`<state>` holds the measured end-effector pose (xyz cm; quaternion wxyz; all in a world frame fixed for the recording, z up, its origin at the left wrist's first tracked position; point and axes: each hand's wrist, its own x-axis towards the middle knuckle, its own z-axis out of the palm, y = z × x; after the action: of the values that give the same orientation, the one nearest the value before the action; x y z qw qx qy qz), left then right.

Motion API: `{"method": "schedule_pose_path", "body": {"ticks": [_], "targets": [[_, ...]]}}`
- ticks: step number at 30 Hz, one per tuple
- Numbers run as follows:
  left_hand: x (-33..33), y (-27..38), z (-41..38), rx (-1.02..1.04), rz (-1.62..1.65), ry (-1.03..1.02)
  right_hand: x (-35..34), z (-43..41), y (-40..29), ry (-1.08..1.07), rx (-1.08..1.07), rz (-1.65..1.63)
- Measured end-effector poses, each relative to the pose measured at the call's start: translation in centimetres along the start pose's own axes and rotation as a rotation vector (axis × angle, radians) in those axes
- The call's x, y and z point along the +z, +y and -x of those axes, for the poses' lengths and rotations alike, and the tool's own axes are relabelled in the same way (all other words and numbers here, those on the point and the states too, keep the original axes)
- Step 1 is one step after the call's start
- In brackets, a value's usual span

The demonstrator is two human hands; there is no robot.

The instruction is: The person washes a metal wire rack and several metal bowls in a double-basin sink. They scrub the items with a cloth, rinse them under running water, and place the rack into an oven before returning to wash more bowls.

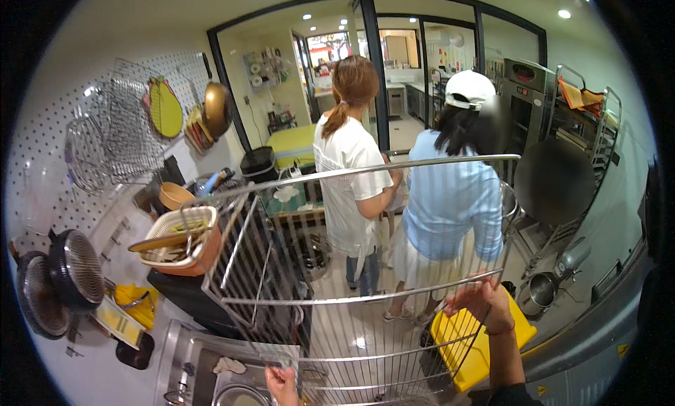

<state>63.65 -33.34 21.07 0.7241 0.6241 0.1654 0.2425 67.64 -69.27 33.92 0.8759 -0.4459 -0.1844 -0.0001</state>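
Observation:
A large wire rack (364, 301) of shiny metal bars is held up tilted before me, spanning the middle of the view. My right hand (482, 300) is closed around its right side, by a crossbar. At the lower left, my left hand (282, 385) has its fingers on the rack's near left edge. Part of that hand is cut off by the bottom of the picture. Through the bars I see a yellow bin lid (519, 321) just beyond my right hand. Below left is a stainless steel sink (203, 348) with a cloth (230, 365) on it.
Beyond the rack stand a person in a white T-shirt (343, 142) and a person in a light blue top (448, 205). Left, a basket of utensils (198, 258) sits near pans (79, 271) on a pegboard wall. A tray trolley (606, 121) and metal pot (542, 290) are right.

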Motion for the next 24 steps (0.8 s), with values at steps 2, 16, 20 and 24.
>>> {"method": "schedule_pose_path", "body": {"ticks": [2, 16, 20, 24], "targets": [[1.9, -1.7, -2.0, -0.013, 0.065, -0.084, -1.5, -0.2, -0.7, 0.056, -0.022, 0.046], [21.2, -7.9, -14.4, -0.174, 0.036, -0.794, -2.4, 1.4, -5.1, 0.252, -0.455, 0.243], [27.7, -9.1, -14.1, -0.231, 0.078, -1.003, 0.8, 2.2, -6.1, 0.471, -0.563, 0.373], [33.3, -9.3, -12.9, -0.01, 0.034, -1.201, 3.7, 3.2, -6.4, 0.772, -0.724, 0.679]]}}
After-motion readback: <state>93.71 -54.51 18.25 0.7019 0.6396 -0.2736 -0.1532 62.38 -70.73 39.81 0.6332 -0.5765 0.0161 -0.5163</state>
